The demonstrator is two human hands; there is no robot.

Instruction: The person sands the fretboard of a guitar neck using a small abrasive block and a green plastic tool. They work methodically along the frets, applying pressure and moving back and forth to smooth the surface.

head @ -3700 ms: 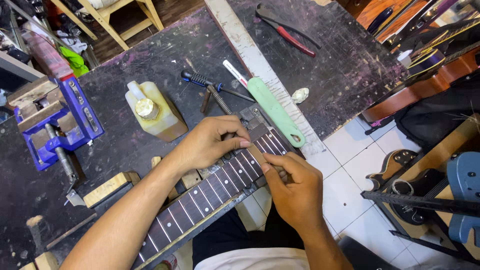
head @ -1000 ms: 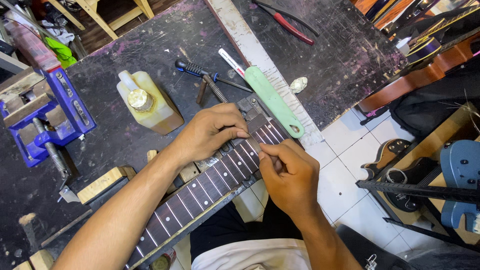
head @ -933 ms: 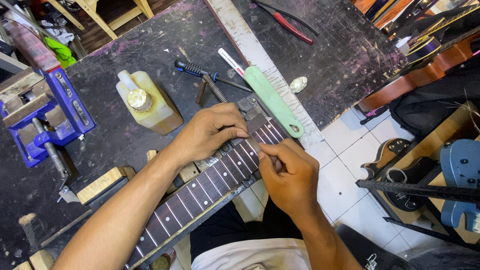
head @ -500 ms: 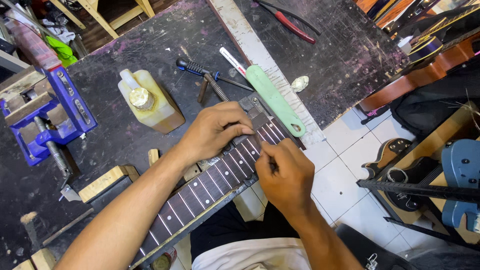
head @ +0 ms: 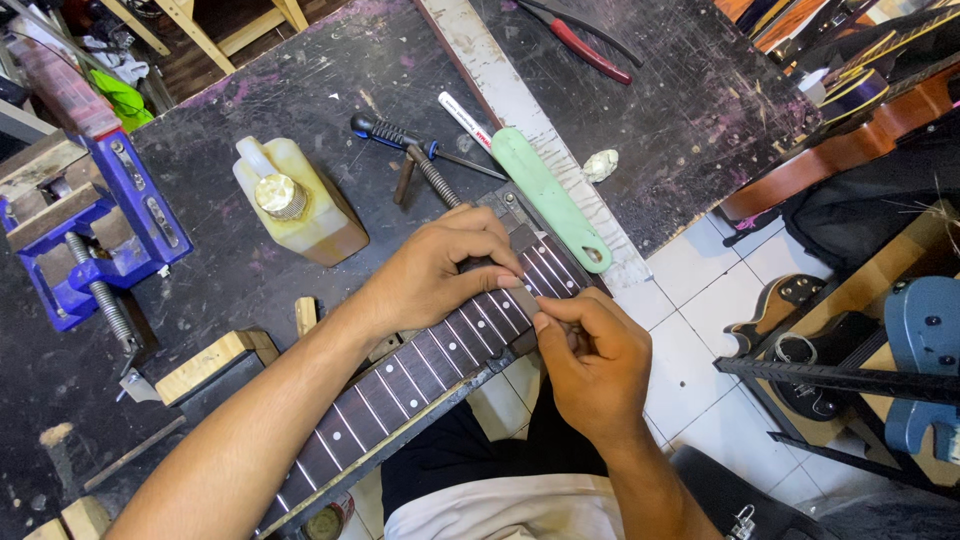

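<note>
A dark guitar fretboard (head: 420, 375) with metal frets and small white dots lies diagonally over the front edge of the black workbench (head: 300, 100). My left hand (head: 440, 270) lies over its upper end, fingers curled and pressing down on it. My right hand (head: 590, 360) is beside it at the near edge of the neck, thumb and fingers pinched on a small flat piece (head: 525, 300) resting on the frets. What that piece is cannot be made out.
A yellowish plastic bottle (head: 300, 205) lies behind my left hand. A blue vise (head: 95, 225) stands at the left. A green-handled tool (head: 548, 195), a screwdriver (head: 400, 135), red pliers (head: 585, 45) and wood blocks (head: 205, 365) lie on the bench. Guitar bodies (head: 880, 350) stand on the right, over white floor tiles.
My right hand has shifted slightly along the upper frets with small movements. My left hand stays pressed on the fretboard's end. The view has drifted a little.
</note>
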